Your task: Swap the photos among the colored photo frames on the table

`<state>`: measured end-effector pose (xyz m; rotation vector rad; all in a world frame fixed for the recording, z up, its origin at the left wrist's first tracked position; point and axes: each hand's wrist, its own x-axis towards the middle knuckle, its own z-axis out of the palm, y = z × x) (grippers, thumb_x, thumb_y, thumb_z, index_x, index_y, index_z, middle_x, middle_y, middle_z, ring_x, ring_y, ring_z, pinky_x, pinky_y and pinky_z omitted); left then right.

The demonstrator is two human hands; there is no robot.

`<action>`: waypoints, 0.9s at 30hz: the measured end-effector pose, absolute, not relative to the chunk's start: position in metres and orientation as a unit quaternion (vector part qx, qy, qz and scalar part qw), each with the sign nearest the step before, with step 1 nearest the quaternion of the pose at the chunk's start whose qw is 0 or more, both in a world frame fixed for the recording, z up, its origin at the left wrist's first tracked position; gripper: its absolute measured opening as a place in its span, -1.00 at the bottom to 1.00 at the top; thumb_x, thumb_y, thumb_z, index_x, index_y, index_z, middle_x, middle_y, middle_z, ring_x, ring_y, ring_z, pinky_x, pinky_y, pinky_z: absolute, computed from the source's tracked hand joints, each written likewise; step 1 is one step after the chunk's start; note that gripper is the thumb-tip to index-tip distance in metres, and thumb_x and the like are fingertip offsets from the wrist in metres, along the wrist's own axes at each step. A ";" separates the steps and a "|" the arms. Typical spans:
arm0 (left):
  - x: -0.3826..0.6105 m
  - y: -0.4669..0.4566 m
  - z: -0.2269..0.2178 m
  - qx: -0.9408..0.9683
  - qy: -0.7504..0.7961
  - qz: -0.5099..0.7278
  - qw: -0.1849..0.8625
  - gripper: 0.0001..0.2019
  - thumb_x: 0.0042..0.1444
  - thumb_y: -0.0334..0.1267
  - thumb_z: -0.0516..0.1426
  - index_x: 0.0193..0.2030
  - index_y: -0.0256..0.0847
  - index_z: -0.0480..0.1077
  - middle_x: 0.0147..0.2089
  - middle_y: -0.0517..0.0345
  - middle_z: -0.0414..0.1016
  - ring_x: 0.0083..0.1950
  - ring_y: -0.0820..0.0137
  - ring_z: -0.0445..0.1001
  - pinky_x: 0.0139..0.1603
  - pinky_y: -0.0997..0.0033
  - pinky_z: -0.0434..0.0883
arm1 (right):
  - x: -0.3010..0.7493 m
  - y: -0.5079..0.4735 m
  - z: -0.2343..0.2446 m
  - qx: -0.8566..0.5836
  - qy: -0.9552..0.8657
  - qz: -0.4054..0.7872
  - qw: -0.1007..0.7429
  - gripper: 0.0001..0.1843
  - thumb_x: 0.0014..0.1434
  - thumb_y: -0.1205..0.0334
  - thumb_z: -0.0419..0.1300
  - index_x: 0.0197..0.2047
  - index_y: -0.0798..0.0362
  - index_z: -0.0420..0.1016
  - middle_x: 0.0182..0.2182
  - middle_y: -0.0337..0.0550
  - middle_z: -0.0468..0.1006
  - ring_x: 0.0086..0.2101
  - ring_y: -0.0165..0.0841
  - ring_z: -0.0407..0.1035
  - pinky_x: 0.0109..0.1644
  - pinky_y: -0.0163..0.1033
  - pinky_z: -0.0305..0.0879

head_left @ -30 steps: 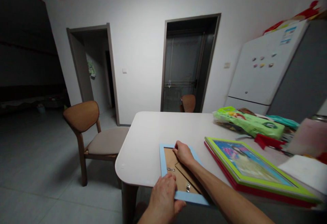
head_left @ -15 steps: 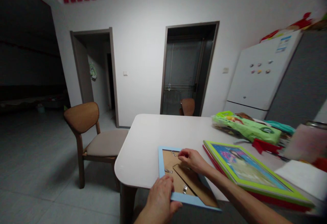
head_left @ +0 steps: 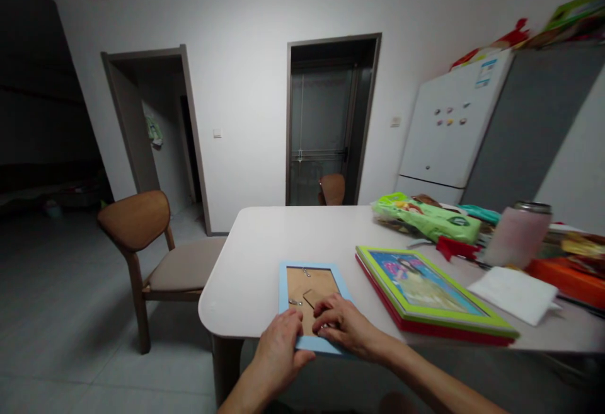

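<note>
- Head view: blue picture frame [head_left: 283, 288] lies back side up on the desk [head_left: 246, 263], at the near edge. It serves as landmark for all positions below.
- Backing board [head_left: 321, 280]: brown, seated inside the frame's rim. One metal clip [head_left: 306, 272] shows at the frame's far side and another metal clip [head_left: 295, 302] at its left side.
- Left hand [head_left: 276, 351]: placed at the frame's near-left corner. Fingers bent over the rim, thumb spread apart along the near side; the corner is held between them.
- Right hand [head_left: 350, 327]: over the near-right part of the frame. Fingers curled, tips close together at the backing board; the pictures do not show whether they grip anything.
- Green-edged picture frame [head_left: 477, 319]: right of the blue frame, well apart from it, picture side up, on top of a red item [head_left: 454, 332].
- Green package [head_left: 428, 218]: far right of the blue frame.
- Pink container [head_left: 517, 237]: upright, farther right of the blue frame.
- White flat item [head_left: 515, 294]: right of the blue frame, beyond the green-edged picture frame.
- Wooden chair [head_left: 137, 218]: left of the blue frame, beside the desk.
</note>
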<state>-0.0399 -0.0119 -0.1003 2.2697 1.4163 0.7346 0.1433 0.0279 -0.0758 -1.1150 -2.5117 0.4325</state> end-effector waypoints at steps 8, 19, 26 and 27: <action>-0.043 -0.012 -0.095 0.811 0.490 0.267 0.176 -0.55 -0.14 -0.25 0.17 -0.05 -0.17 0.21 -0.11 0.10 0.35 -0.05 0.30 0.29 -0.01 0.33 0.21 | 0.148 0.022 -0.073 -0.393 -0.880 0.188 0.188 -0.80 -0.03 0.25 0.06 -0.42 -0.08 0.52 -0.25 -0.20 0.39 -0.19 -0.33 0.21 -0.04 -0.17 0.05; 0.001 -0.011 -0.097 0.846 0.490 0.184 0.101 -0.46 -0.27 -0.39 0.20 -0.05 -0.29 0.22 0.16 -0.11 0.10 0.20 0.15 -0.02 0.17 0.04 -0.10 | 0.175 0.019 -0.080 -0.494 -0.699 0.275 0.438 -0.67 -0.06 0.18 0.04 -0.25 0.08 0.49 -0.17 -0.03 0.43 -0.12 -0.26 0.27 -0.01 -0.16 0.14; 0.002 -0.016 -0.067 0.793 0.463 0.349 0.189 -0.60 -0.22 -0.50 0.09 -0.14 -0.28 0.25 0.01 -0.07 0.28 0.05 0.22 0.21 0.06 0.19 0.13 | 0.190 -0.001 -0.104 -0.505 -0.434 0.459 0.588 -0.66 -0.18 0.10 0.17 -0.31 0.10 0.47 -0.48 -0.14 0.51 -0.48 -0.37 0.34 -0.42 -0.30 0.25; 0.007 -0.020 -0.059 0.767 0.452 0.402 0.215 -0.67 -0.16 -0.46 0.06 -0.17 -0.25 0.26 -0.03 -0.02 0.31 0.02 0.25 0.24 0.03 0.22 0.17 | 0.180 -0.006 -0.106 -0.478 -0.410 0.519 0.579 -0.65 -0.17 0.08 0.17 -0.31 0.11 0.47 -0.53 -0.16 0.49 -0.55 -0.41 0.32 -0.48 -0.32 0.22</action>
